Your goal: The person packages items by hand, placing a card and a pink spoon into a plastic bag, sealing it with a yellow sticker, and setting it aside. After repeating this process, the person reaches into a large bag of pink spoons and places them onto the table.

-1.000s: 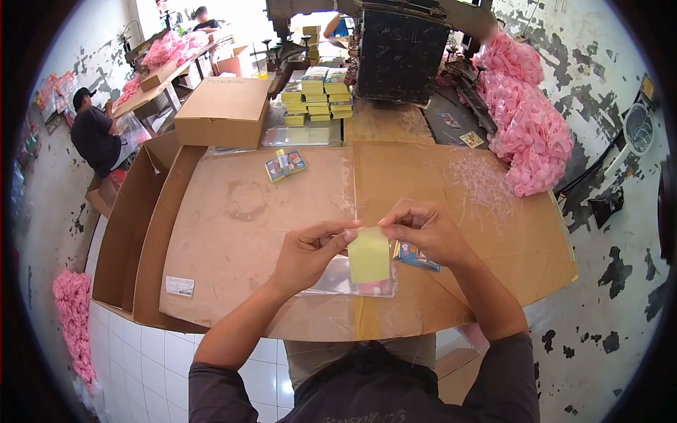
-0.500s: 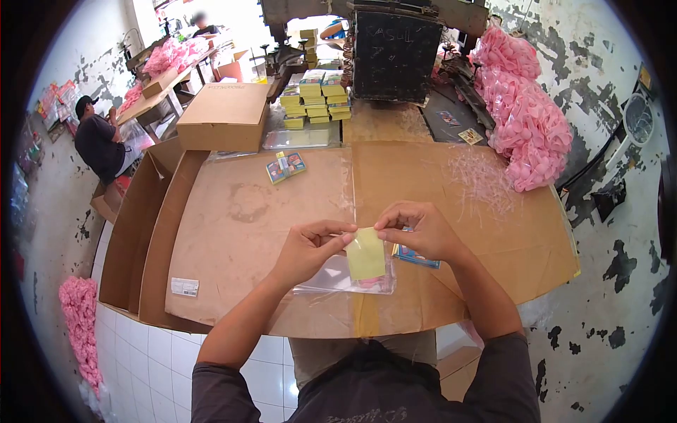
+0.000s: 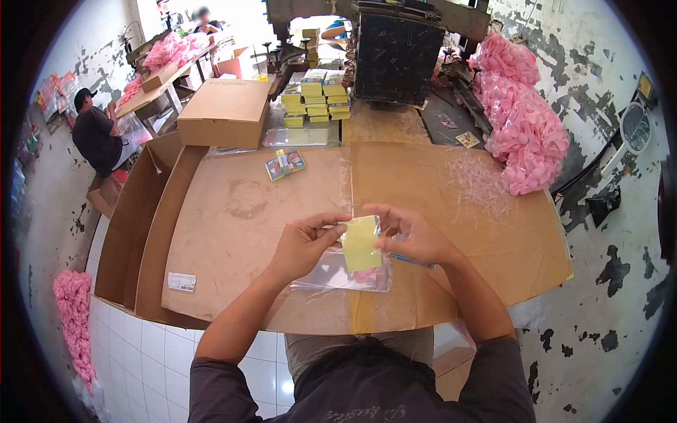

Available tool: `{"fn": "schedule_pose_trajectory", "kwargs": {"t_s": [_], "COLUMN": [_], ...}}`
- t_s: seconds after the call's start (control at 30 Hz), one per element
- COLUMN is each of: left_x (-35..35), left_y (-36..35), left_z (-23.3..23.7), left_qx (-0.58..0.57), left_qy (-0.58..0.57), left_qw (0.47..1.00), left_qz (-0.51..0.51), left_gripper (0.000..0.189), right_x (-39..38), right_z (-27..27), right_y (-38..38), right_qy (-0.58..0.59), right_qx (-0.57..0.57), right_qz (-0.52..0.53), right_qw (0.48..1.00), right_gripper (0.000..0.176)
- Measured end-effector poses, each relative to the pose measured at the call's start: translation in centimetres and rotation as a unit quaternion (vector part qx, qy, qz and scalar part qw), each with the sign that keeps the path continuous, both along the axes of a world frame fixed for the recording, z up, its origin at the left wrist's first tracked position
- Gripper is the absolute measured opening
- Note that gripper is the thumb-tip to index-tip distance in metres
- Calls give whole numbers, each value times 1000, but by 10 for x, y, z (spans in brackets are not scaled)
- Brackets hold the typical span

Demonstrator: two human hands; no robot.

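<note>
My left hand (image 3: 310,243) pinches the upper left corner of a yellow card (image 3: 361,245), which sits in a clear plastic sleeve and is held upright over the table. At the card's right edge is my right hand (image 3: 416,236), thumb close to the edge and index finger stretched across above the top corner, the fingers apart. Below the card lies a pile of clear plastic sleeves (image 3: 326,276), with a bit of pink showing. A blue printed pack (image 3: 415,261) rests under my right hand, mostly hidden by it.
A banded pack of cards (image 3: 285,166) lies farther back on the cardboard-covered table (image 3: 233,240). Behind it are stacked yellow-edged packs (image 3: 315,106) and a closed carton (image 3: 224,113). Pink material (image 3: 525,120) and plastic shreds (image 3: 479,185) are at right. A person (image 3: 99,137) sits at left.
My right hand has let go of the card's top right corner and its fingers have spread. The card has shifted slightly up and left, still in my left hand.
</note>
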State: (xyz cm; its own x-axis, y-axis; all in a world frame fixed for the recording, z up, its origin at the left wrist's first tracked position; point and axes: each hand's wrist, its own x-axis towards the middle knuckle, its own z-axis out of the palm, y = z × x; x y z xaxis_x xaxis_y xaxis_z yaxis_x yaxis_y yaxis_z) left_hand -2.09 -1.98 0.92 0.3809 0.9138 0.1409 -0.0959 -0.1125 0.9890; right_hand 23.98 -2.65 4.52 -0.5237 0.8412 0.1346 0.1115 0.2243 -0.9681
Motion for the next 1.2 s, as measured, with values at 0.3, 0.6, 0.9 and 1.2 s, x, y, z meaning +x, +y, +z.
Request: {"fn": "schedule_pose_trajectory", "kwargs": {"t_s": [0.3,0.6,0.9,1.2], "left_x": [4,-163,-243,-135], "left_y": [-18,-37,-27,-93], "left_z": [17,26,3,-37], "left_qx": [10,64,-43,132], "left_qy": [-41,-108,-49,362], "left_qw": [999,937,927,840], "left_qz": [-32,325,369,383], "left_gripper": [31,19,62,40], "right_x": [11,48,94,260], "right_z": [-15,-4,-17,65], "right_y": [-12,-80,-116,9], "right_qy": [-6,-142,-170,-276], "right_qx": [-37,138,167,330], "right_qz": [-6,-42,-103,-422], "right_qw": [999,979,966,798], "right_gripper": [31,37,30,35]}}
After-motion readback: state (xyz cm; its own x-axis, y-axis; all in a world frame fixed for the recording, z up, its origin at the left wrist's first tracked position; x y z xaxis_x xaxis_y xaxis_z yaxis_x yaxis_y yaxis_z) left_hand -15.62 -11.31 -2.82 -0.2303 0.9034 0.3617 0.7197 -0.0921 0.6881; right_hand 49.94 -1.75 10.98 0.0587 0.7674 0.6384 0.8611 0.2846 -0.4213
